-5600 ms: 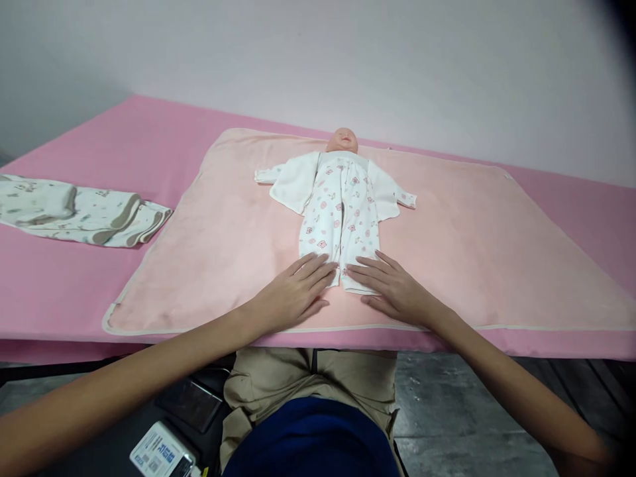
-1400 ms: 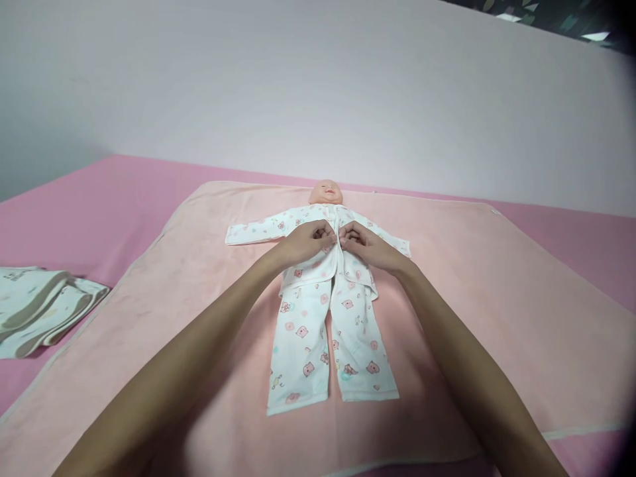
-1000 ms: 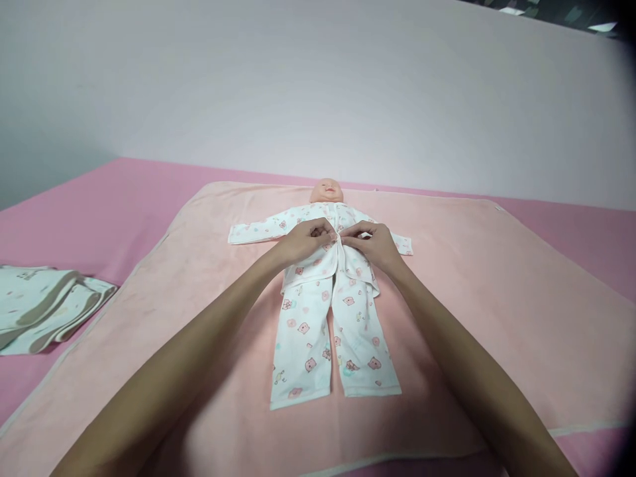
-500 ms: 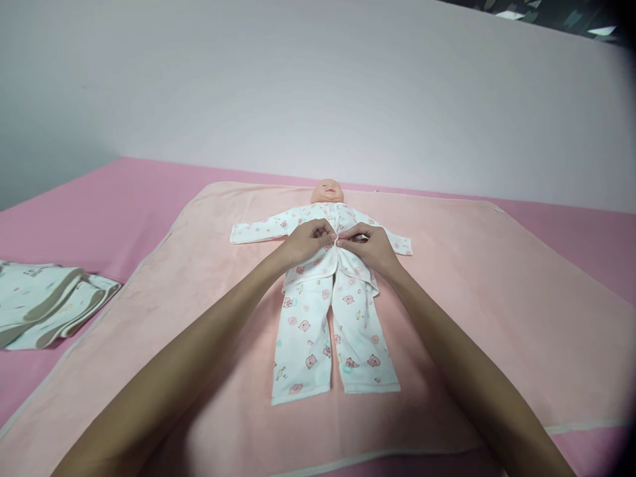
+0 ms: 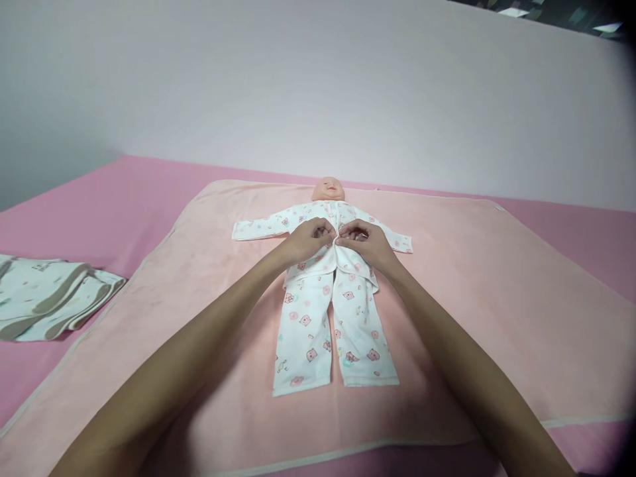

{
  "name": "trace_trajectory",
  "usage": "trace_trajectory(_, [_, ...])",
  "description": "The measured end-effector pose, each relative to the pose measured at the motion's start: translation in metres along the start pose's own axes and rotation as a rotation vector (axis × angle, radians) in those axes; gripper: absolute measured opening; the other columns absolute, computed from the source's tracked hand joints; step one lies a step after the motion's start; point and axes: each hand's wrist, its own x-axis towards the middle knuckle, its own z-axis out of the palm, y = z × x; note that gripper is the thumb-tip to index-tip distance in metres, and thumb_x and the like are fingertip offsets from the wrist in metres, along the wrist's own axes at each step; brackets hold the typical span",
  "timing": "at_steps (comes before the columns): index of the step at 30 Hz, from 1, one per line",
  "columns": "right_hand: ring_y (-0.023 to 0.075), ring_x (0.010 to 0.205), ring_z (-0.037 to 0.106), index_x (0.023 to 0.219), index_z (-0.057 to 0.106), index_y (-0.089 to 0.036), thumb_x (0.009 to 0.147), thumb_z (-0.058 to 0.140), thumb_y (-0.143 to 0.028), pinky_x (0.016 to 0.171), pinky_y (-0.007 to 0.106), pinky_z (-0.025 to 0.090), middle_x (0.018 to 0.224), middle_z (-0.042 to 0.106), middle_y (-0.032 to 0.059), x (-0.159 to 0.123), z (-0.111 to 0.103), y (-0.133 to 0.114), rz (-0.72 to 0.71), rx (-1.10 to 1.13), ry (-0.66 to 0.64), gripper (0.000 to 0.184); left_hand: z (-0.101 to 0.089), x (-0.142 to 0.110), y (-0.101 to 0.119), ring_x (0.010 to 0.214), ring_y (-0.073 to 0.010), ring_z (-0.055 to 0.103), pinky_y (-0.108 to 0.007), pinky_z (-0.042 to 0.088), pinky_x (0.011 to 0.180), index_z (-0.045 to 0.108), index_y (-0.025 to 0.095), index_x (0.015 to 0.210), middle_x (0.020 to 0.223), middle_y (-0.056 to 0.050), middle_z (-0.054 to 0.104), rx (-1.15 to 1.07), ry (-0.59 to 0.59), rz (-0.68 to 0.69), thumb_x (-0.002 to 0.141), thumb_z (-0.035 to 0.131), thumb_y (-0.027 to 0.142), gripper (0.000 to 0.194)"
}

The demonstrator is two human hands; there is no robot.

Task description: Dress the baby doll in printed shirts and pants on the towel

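Observation:
A baby doll (image 5: 328, 189) lies on its back, dressed in a white printed jacket (image 5: 318, 265) and matching trousers (image 5: 304, 338). Both of my hands meet at the jacket's front opening, over the doll's belly. My left hand (image 5: 311, 240) pinches the jacket's edge from the left. From the right, my right hand (image 5: 368, 242) has its thumb and fingers closed on the opposite edge. Whatever fastener lies between the fingertips is too small to make out. The sleeves stretch out to both sides.
Beneath the doll spreads a peach blanket (image 5: 472, 298) with a pale border, laid over a pink surface (image 5: 74, 199). A folded white cloth with brown trim (image 5: 54, 298) sits at the left. Behind rises a plain pale wall (image 5: 308, 86).
My right hand's fingers have curled in slightly at the jacket's front. The left hand stays nearly where it was. The view has shifted a little.

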Motion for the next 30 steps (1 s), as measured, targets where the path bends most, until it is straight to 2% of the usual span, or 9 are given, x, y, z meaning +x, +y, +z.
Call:
trace_trajectory(6, [0.0171,0.083,0.058,0.093,0.080,-0.024,0.070,0.097,-0.048,0.082,0.035,0.051,0.104,0.078,0.0031,0.002,0.000,0.001,0.020,-0.003,-0.012,0.037,0.002,0.002,0.000,0.073,-0.0141,0.052,-0.028,0.041,0.065,0.073,0.019,0.094,0.086,-0.002,0.064,0.023,0.039,-0.033,0.094,0.072,0.037,0.018])
trace_trajectory(12, [0.0159,0.080,0.051,0.096,0.076,-0.025,0.078,0.091,-0.048,0.077,0.032,0.046,0.097,0.069,0.0007,-0.001,0.003,-0.004,-0.002,-0.094,-0.032,0.033,0.006,-0.006,0.016,0.062,-0.0133,0.051,-0.028,0.037,0.053,0.067,0.020,0.086,0.080,-0.002,0.061,0.023,0.034,-0.079,0.092,0.076,0.043,0.026])
trace_trajectory(15, [0.0155,0.080,0.049,0.096,0.075,-0.024,0.079,0.090,-0.047,0.076,0.032,0.046,0.095,0.064,0.0002,-0.001,0.004,-0.006,0.003,-0.131,-0.035,0.032,0.011,-0.007,0.020,0.064,-0.0137,0.053,-0.028,0.037,0.053,0.064,0.019,0.083,0.085,-0.004,0.064,0.073,0.093,-0.068,0.093,0.074,0.038,0.024])
trace_trajectory(17, [0.0153,0.079,0.048,0.099,0.076,-0.024,0.077,0.091,-0.049,0.075,0.032,0.046,0.096,0.063,0.0003,-0.001,0.003,-0.007,0.020,-0.148,-0.051,0.036,0.012,-0.005,0.019,0.067,-0.0141,0.054,-0.028,0.038,0.056,0.066,0.018,0.085,0.086,-0.004,0.065,0.093,0.102,-0.034,0.095,0.069,0.034,0.019])
trace_trajectory(23, [0.0154,0.082,0.051,0.106,0.076,-0.025,0.082,0.089,-0.050,0.077,0.031,0.047,0.099,0.064,0.0007,0.000,-0.004,-0.009,0.058,-0.141,-0.123,0.037,0.003,-0.002,0.008,0.070,-0.0145,0.054,-0.029,0.041,0.063,0.066,0.020,0.095,0.085,-0.001,0.063,0.063,0.013,-0.013,0.099,0.063,0.034,0.015])
trace_trajectory(26, [0.0160,0.084,0.054,0.108,0.072,-0.025,0.084,0.087,-0.051,0.080,0.031,0.050,0.100,0.065,0.0011,-0.001,-0.009,-0.008,0.041,-0.101,-0.151,0.039,0.003,-0.005,0.007,0.074,-0.0150,0.059,-0.028,0.044,0.066,0.063,0.021,0.101,0.091,-0.001,0.067,0.064,0.037,-0.019,0.094,0.066,0.027,0.010])
trace_trajectory(30, [0.0164,0.083,0.060,0.113,0.064,-0.025,0.089,0.081,-0.057,0.078,0.032,0.052,0.110,0.070,0.0031,0.007,-0.014,-0.013,0.051,-0.165,-0.056,0.043,0.003,-0.001,0.013,0.079,-0.0188,0.067,-0.030,0.046,0.070,0.057,0.024,0.109,0.095,-0.001,0.073,0.151,0.120,-0.035,0.092,0.070,0.029,0.022])
